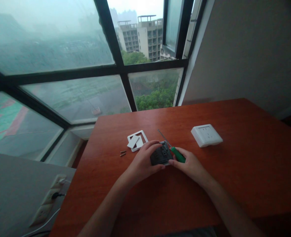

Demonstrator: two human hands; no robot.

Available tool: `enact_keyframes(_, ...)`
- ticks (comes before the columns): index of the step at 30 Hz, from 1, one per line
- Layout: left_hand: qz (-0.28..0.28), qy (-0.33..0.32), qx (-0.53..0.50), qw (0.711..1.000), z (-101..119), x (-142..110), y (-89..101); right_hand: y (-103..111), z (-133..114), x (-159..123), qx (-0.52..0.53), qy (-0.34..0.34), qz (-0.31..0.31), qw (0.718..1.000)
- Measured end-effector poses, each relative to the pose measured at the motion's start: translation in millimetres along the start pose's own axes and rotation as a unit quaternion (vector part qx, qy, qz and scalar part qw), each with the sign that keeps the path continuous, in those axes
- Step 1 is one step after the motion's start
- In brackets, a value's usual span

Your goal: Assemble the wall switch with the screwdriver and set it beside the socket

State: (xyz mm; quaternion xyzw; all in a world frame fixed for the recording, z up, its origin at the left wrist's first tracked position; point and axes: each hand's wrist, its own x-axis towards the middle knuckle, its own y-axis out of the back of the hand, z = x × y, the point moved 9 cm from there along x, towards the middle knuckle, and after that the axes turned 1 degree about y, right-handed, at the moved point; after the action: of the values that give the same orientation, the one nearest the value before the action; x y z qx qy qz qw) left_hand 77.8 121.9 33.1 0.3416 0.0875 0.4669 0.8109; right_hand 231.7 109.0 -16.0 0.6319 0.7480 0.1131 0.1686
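Observation:
My left hand (142, 161) is closed round a dark grey switch module (160, 155) and holds it just above the reddish wooden table (234, 184). My right hand (189, 164) touches the module's right side and grips a green-handled screwdriver (177, 154), whose thin metal shaft points up and to the left behind the module. A white square frame (142, 134) with two loose white cover pieces (134, 142) in it lies just beyond my left hand. Two small screws (123, 153) lie left of that hand.
A white wall socket (206, 135) lies on the table to the right. The table stands against a large window with dark frames (120, 70). A white power strip (50, 199) with a plugged cable hangs below the table's left edge.

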Motion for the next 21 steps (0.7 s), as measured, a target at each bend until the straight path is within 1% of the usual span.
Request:
enact_keyframes(6, -0.013, 0.001, -0.010, 1.000, -2.2, -0.7, 1.5, -2.2, -0.4, -0.7, 0.010, 0.005, -0.016, 1.000)
enact_keyframes(13, -0.014, -0.004, -0.020, 1.000, -0.5, 0.0, 4.2, -4.5, -3.6, -1.1, 0.033, 0.015, -0.039, 0.999)
enact_keyframes(18, -0.011, -0.008, -0.029, 0.999, 0.7, 0.5, 5.7, -4.5, -1.9, -0.8, 0.038, 0.016, -0.042, 0.998)
enact_keyframes(21, -0.018, -0.008, -0.029, 0.999, 1.8, 1.0, 5.5, -5.2, -1.4, -0.8, 0.039, 0.013, -0.045, 0.998)
